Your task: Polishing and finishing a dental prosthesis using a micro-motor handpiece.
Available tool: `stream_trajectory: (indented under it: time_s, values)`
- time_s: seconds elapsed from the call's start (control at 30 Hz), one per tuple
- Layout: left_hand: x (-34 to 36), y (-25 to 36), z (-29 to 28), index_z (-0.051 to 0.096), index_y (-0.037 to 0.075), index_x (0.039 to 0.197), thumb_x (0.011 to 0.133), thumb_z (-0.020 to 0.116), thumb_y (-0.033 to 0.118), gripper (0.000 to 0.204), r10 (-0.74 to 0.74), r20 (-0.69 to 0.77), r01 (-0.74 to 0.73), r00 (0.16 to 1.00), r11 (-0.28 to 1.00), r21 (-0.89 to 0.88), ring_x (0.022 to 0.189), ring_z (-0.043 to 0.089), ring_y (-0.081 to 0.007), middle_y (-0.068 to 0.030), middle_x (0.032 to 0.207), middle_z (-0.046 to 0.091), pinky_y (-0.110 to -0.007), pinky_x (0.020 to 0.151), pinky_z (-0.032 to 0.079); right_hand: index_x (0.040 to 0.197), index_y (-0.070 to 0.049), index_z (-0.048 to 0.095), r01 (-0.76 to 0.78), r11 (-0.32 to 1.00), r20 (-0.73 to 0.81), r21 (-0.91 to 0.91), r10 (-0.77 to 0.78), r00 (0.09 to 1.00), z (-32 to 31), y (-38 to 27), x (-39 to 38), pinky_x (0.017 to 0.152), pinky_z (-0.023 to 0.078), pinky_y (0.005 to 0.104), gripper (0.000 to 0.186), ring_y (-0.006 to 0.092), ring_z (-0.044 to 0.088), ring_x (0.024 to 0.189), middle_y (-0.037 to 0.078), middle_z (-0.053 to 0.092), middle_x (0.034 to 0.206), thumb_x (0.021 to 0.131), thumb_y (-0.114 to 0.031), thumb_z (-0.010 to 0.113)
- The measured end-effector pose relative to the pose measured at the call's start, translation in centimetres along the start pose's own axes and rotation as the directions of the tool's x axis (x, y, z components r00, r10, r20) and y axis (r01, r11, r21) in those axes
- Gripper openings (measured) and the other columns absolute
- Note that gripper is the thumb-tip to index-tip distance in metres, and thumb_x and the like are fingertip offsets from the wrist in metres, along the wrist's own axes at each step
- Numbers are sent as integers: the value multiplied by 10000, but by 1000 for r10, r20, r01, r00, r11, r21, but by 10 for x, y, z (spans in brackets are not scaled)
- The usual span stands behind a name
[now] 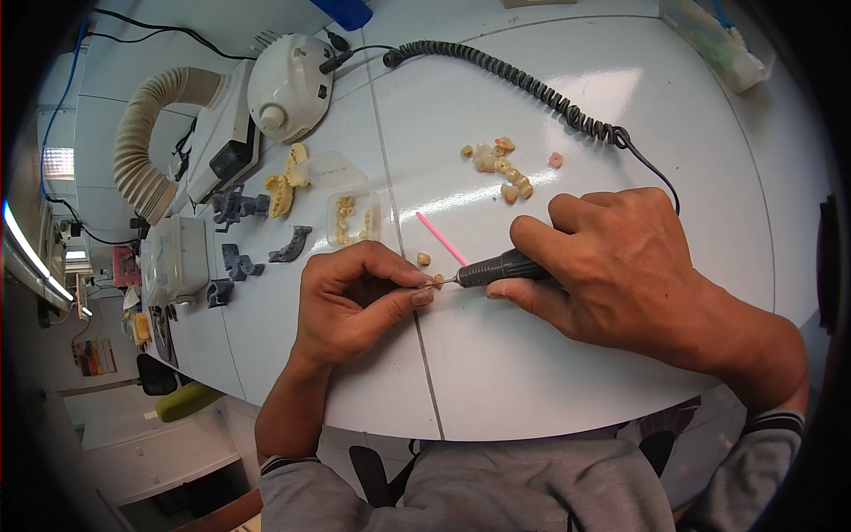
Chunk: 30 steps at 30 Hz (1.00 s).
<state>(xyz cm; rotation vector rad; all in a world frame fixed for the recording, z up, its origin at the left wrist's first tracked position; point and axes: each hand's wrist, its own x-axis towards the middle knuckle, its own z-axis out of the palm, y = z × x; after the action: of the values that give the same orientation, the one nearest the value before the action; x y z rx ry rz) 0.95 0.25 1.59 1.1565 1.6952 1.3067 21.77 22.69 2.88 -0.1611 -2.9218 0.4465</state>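
My left hand (pixel 355 310) is closed in a pinch on a small piece at the thumb and index fingertips, too small to make out clearly. My right hand (pixel 603 266) grips a black rotary handpiece (pixel 483 273), whose thin metal tip meets that pinched piece. Small tooth-coloured pieces (pixel 424 259) lie just beyond my left fingertips, and a pink stick (pixel 436 230) lies behind the handpiece. Farther back is a loose group of several tooth-like pieces (pixel 512 182), with a pink block (pixel 556 160) beside it.
Grey dental models (pixel 239 262), yellow models (pixel 282 195) and an open clear box (pixel 352 230) of small pieces stand left. Behind are a white control unit (pixel 284 89), coiled cord (pixel 523 75) and ribbed hose (pixel 142 133). A plastic container (pixel 727 62) sits back right.
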Motion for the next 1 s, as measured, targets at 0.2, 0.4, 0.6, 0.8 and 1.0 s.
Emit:
stream_trajectory:
  time_s: [0.2,0.4,0.6,0.8,1.0]
  values:
    - [0,-1,1,786,-22,984,873,814,-119,150,33,-1,-33,999,999,11,957,790,-221,-159,970,804,-434,1044,602,938,-110,748,-7,1000,18,7,7,1000,-2,0,1,488,458,370,458,213,647,543,40,632,660,920,-563,808]
    - [1,0,1,767,-16,956,861,821,-132,160,54,3,-54,999,998,41,934,781,-215,-170,962,792,-390,942,623,927,-112,744,-14,1000,8,-2,14,1000,0,-1,1,492,461,371,453,213,649,549,39,632,660,918,-560,811]
    - [1,-2,1,752,-9,931,855,830,-137,169,83,3,-84,997,995,60,899,777,-212,-175,956,782,-349,844,640,918,-119,732,-4,1000,-5,1,5,1000,2,-3,1,495,462,369,450,213,653,558,39,628,666,912,-561,814]
    - [1,-1,2,749,-13,936,850,830,-143,176,97,18,-98,995,992,74,896,781,-215,-179,957,781,-350,843,643,901,-122,725,1,1000,-14,5,-1,1000,3,-3,-1,495,460,366,450,214,652,562,39,626,668,912,-563,812]
    - [1,0,0,759,-21,948,857,815,-142,162,66,24,-68,998,996,65,927,788,-220,-173,962,792,-387,936,629,899,-110,727,-5,1000,13,18,5,1000,1,-2,0,502,462,375,462,225,644,554,41,626,665,906,-562,818]
